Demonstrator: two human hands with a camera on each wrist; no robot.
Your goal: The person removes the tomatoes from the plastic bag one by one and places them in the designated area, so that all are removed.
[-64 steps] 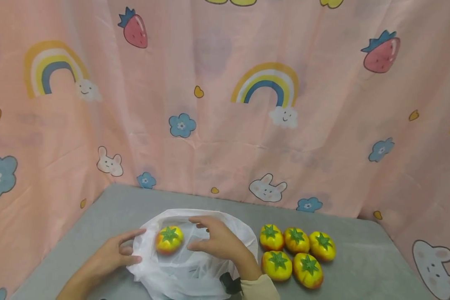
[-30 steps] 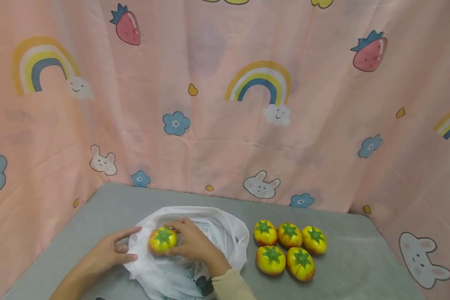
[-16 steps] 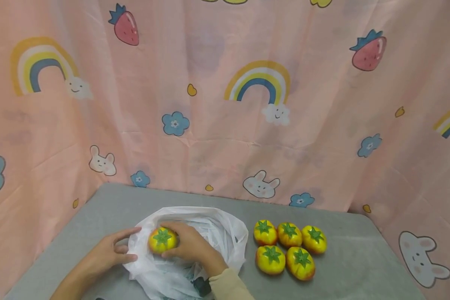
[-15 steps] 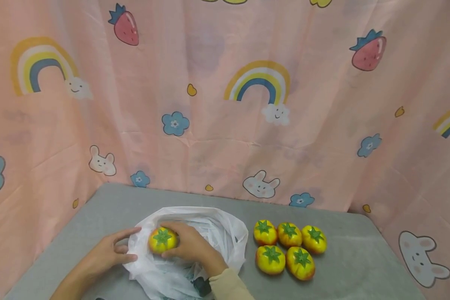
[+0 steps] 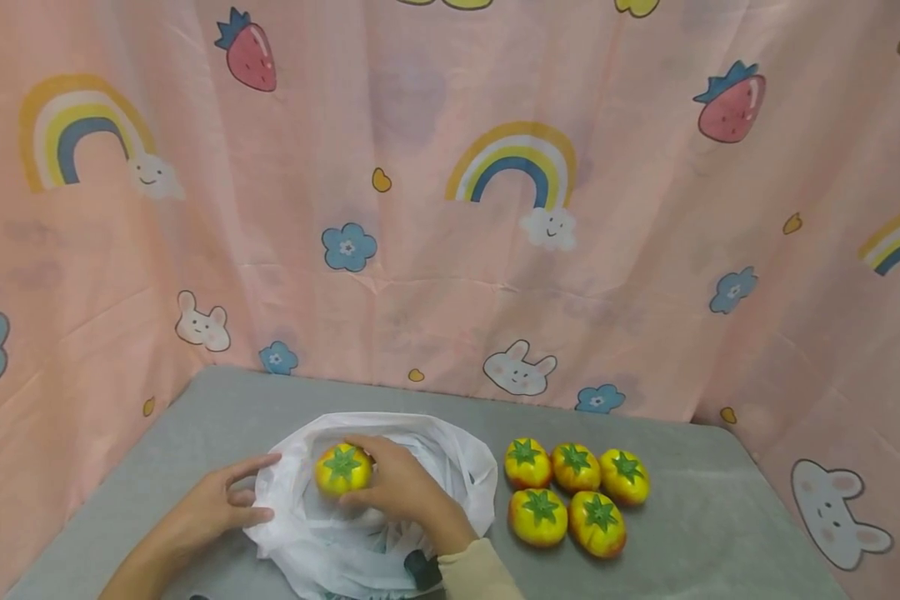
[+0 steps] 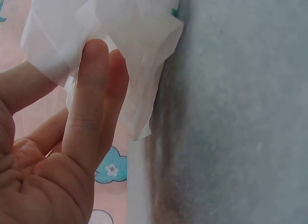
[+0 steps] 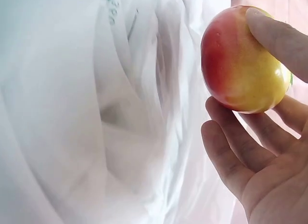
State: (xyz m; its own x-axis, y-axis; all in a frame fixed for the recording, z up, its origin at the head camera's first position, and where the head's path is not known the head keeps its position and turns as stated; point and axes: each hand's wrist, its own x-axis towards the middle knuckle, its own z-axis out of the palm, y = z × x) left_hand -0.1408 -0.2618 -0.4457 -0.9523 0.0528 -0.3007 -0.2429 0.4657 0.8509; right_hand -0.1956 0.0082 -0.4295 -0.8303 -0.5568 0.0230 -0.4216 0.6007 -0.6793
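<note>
My right hand (image 5: 405, 483) grips a yellow-and-red toy tomato (image 5: 342, 469) with a green star-shaped top, above the mouth of a white plastic bag (image 5: 360, 562). In the right wrist view, thumb and fingers hold the tomato (image 7: 243, 60) just beside the bag's folds (image 7: 130, 113). At the bag's left rim, my left hand (image 5: 213, 504) pinches the thin plastic. The left wrist view shows its fingers (image 6: 86, 103) against the bag (image 6: 139, 55). Whatever lies deeper in the bag is hidden.
Several matching toy tomatoes (image 5: 537, 517) stand in two rows to the right of the bag. They rest on a grey table (image 5: 690, 517). A pink patterned curtain (image 5: 420, 317) hangs around its back and sides.
My right hand came in from apart and took hold of the tomato lying at the bag's left part. It has since moved slightly up and right with it. The left hand stays at the rim.
</note>
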